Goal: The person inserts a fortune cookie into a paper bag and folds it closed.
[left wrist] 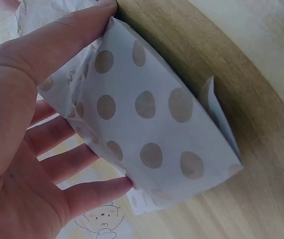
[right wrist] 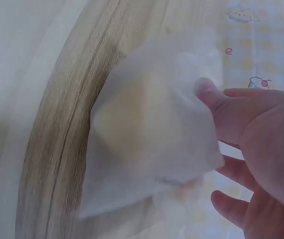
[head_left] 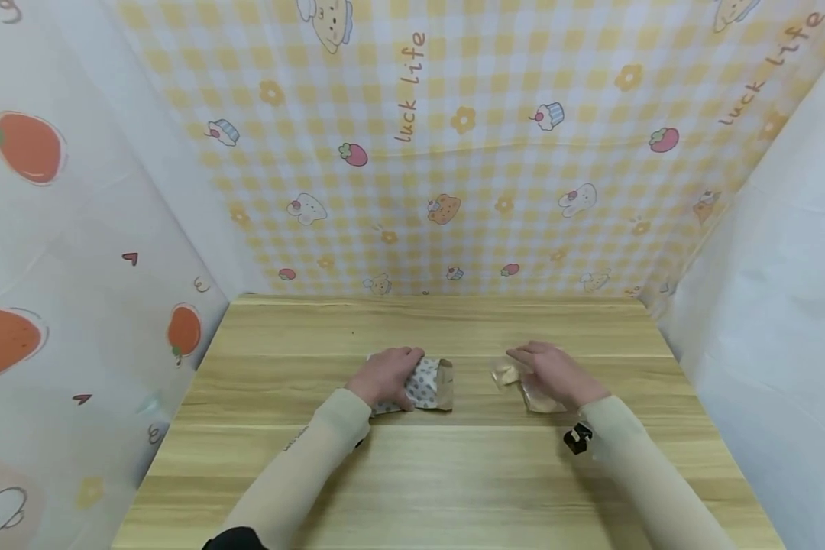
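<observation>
My left hand grips a white paper bag with tan polka dots, thumb on one side and fingers on the other. A brown flap shows at the bag's right end. In the left wrist view the dotted bag is creased near the thumb. To the right, my right hand pinches a frosted translucent pouch at its edge between thumb and fingers. Something pale yellow and blocky shows blurred through it. A second small clear packet with pale yellow contents lies just left of the right hand.
Both hands work over a wood-grain table. A yellow checked cloth with cartoon prints stands at the back, and white sheets close off the left side and the right side. A black device sits at the right wrist.
</observation>
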`<action>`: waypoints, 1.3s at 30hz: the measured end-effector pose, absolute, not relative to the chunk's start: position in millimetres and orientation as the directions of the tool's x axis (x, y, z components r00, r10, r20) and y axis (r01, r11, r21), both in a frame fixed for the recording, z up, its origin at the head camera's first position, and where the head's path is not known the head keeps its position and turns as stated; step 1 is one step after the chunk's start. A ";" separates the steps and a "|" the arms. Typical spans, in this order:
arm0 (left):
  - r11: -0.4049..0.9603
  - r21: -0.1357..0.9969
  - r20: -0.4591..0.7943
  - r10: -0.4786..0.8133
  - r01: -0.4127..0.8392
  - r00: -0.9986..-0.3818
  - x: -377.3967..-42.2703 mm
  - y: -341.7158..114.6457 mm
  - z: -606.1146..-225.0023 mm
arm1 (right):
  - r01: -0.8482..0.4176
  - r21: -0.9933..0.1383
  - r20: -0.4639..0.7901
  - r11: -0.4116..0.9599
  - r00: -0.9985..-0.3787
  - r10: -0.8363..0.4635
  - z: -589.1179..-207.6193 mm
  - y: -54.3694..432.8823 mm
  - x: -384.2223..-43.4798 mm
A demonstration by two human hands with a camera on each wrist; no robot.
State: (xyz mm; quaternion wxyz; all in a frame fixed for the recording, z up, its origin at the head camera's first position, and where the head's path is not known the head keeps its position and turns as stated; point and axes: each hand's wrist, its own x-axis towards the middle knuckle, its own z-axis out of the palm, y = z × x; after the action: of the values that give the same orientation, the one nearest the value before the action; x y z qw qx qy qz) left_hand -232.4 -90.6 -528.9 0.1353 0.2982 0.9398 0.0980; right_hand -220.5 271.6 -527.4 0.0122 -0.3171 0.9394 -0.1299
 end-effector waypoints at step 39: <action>0.815 0.213 -0.207 0.577 0.539 -0.790 -226.6 -88.4 -527.5 | -0.582 -0.357 0.138 0.731 -0.807 -0.575 -534.0 207.6 -209.2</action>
State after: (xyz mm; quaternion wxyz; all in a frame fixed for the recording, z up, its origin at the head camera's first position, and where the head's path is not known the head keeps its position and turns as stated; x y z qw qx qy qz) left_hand -226.6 -88.4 -527.5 0.1321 0.2960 0.9433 0.0717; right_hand -209.2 207.6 -534.0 -0.0090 -0.3107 0.9303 -0.1948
